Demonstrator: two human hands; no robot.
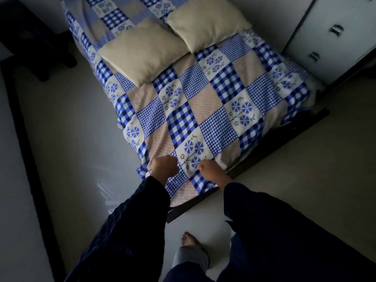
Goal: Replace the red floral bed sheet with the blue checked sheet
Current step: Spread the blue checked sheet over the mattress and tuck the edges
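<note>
Left hand: fingers curled, gripping blue checked sheet at foot corner, 6 o'clock.
Right hand: pinching same edge, just beside.
Sheet: spread over bed; two pillows at 12 o'clock.

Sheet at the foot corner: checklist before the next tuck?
1. Left hand grips the sheet corner: ok.
2. Right hand grips the sheet edge: ok.
3. Sheet covers the bed top: ok.
4. Red sheet off the bed: ok, none shows.
5. Pillows on top at the head: ok.
6. Foot edge tucked: not ok, it hangs loose over the frame.
</note>
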